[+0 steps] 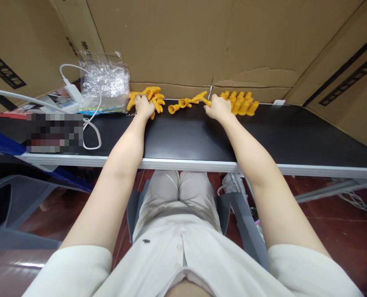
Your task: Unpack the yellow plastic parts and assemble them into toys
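Both my arms reach across a black table (186, 136) to its far edge. My left hand (143, 106) rests on a loose heap of orange plastic parts (154, 95), fingers curled into it. My right hand (218, 108) grips one orange part with a thin metal pin (210, 91) sticking up beside it. Right of that hand stands a tidy row of orange parts (242, 103). Between my hands lie two or three single orange parts (180, 104), one with a bell-shaped end.
A clear plastic bag (104, 80) sits at the back left, with a white charger and cable (74, 93) looping beside it. Cardboard walls (186, 41) close in the table's back and sides. A grey chair (233, 210) shows under the table edge.
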`<state>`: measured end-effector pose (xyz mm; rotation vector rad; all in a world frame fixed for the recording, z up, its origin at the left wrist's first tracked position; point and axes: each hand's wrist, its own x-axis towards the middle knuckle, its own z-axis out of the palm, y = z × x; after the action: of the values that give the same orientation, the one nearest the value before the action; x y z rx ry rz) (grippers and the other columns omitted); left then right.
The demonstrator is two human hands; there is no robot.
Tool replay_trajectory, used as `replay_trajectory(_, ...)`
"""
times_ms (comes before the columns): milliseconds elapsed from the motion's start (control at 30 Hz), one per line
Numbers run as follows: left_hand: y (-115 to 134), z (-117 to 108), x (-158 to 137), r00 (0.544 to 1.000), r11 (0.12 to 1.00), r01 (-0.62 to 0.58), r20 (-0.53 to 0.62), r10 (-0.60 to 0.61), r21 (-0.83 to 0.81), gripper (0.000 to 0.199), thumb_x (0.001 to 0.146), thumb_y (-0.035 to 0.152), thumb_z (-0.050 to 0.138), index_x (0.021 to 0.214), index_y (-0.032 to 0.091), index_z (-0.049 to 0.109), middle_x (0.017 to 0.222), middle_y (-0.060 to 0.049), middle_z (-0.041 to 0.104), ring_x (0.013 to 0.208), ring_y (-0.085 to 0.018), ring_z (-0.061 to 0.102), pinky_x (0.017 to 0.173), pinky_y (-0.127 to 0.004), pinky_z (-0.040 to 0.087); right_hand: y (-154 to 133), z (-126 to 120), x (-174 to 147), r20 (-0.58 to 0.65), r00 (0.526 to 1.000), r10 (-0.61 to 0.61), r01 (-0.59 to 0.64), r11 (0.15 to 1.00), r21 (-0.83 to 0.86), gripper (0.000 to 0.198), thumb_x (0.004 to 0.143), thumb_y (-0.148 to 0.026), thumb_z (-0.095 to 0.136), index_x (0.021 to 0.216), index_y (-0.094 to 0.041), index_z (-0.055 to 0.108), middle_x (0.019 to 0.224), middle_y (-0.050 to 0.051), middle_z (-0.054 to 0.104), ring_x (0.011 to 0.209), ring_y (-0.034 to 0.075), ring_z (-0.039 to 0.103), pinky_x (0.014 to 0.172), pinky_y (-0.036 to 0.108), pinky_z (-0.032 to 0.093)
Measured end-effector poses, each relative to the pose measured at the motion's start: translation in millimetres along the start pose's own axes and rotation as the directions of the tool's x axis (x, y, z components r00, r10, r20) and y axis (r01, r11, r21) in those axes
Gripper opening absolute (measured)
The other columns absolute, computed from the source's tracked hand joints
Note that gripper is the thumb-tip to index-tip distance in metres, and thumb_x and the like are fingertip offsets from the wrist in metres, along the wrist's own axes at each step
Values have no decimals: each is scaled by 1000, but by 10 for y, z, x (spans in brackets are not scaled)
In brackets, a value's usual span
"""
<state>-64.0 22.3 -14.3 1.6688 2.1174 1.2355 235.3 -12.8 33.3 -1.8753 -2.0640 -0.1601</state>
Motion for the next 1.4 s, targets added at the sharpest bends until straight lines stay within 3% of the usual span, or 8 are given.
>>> replay_trajectory(133,-32,19,41,999,1000,3,-42,-4,-29,47,86,18,62,133,17,63,155,-20,52,155,-40,43,136,-53,24,-27,-48,-25,6,1000,8,-8,1000,8,49,103,-36,59,140,-5,59,136,31,66,131,47,63,110,68,44)
replay_trajectory(367,-7,1,42,991,988,-119,-70,112,-103,55,76,-4,52,127,14,62,153,-20,56,155,-31,46,137,-42,27,-123,-139,-122,56,998,31,-29,999,-43,44,104,-32,59,138,-5,60,137,28,66,134,44,63,114,62,44)
replay_trajectory(500,19,-5,21,991,983,-107,-96,93,-151,56,71,-9,54,121,15,63,150,-18,60,151,-29,51,134,-38,31,-125,-165,-137,64,997,37,-34,998,-49,45,103,-31,59,139,-4,61,139,29,66,135,45,62,114,61,44)
replay_trajectory(733,9,-44,36,992,993,-20,-125,6,-115,46,81,-5,53,124,11,63,146,-22,64,148,-31,55,132,-43,34,-89,-124,-102,41,999,24,-23,999,-31,46,102,-32,59,138,-5,61,138,28,67,134,46,62,112,61,44)
replay_trajectory(1000,-138,8,141,993,975,-23,-122,-4,-222,60,66,-10,55,120,14,62,144,-18,64,146,-28,57,127,-37,42,-100,-136,-113,51,999,12,-10,999,-35,46,102,-32,58,139,-4,61,138,29,66,134,47,62,111,62,45)
replay_trajectory(1400,1,-99,7,984,983,65,-155,-92,-171,47,69,-11,56,105,19,58,149,-18,55,147,-34,53,132,-49,35,-88,-132,-113,58,998,8,-6,1000,-27,45,102,-32,59,139,-6,62,138,27,66,134,46,62,112,62,44)
